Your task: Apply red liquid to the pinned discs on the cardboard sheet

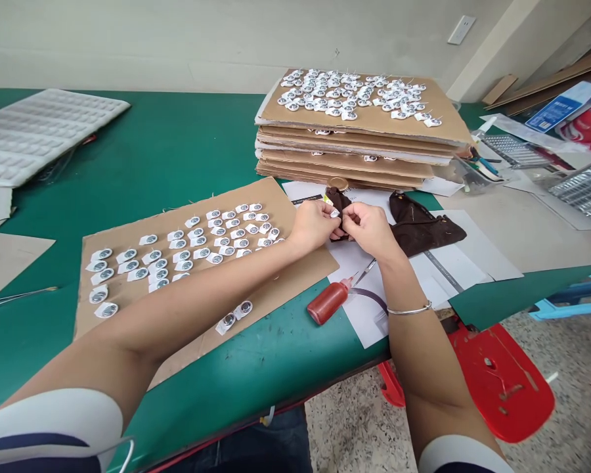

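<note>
Over the papers, my left hand (312, 223) and my right hand (369, 226) meet, both closed with fingertips pinched. A small white-tabbed piece (334, 213) shows at my left fingertips, its round part hidden. My right fingers pinch a bunched dark brown cloth (339, 198); another stretch of brown cloth (423, 231) lies to the right. Below the hands rests a bottle of red liquid (326, 303) with a narrow nozzle, and beside it are metal tweezers (364, 272). Under my left forearm is a cardboard sheet (276, 289) bearing several round silvery pieces with white tabs (178, 244).
Behind my hands rises a stack of cardboard sheets (345, 157) topped with similar tabbed pieces. A white moulded tray (44, 135) lies at the back left. Tools sit in a clear bin (477, 174) at right. A red stool (507, 381) stands below the table edge.
</note>
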{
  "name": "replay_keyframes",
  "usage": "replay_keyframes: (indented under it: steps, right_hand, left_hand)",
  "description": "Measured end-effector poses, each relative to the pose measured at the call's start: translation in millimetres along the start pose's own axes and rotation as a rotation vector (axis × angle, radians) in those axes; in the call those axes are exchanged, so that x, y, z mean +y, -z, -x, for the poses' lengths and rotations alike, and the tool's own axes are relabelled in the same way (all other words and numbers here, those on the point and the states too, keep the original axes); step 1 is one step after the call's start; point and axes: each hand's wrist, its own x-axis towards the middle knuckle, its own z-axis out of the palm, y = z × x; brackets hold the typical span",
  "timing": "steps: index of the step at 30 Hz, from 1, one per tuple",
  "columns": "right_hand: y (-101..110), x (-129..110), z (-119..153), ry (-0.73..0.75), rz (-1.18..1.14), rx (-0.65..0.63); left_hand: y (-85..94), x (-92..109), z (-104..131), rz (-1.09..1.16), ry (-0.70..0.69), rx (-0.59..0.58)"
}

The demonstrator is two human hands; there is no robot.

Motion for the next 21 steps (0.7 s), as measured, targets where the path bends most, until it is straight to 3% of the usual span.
replay_keyframes:
  steps: [5,9,13,16,21]
  right_hand:
    - [-0.8,-2.9,-0.9,0.315,0.465,0.032]
    - [-9.0,-1.5,-0.9,0.371,0.652,0.053]
    - [-22.4,0.8,0.7,0.371,0.587,0.179]
    - [-27.4,4.2,1.2,0.304,0.412,0.354]
    - [-15.9,19.6,-2.5,-0.015,0.238,0.593]
  left_hand:
    - [8.6,-2.7,-2.8,-0.127,-0.057,-0.050]
    - [16.3,-2.9,-5.9,-0.171,-0.045,-0.098]
    - [20.0,-4.5,-7.0,-0.136,-0.021,-0.057]
    - [21.8,-4.3,-7.0,-0.050,0.048,-0.035]
    - [28.8,5.0,-5.6,0.170,0.205,-0.054]
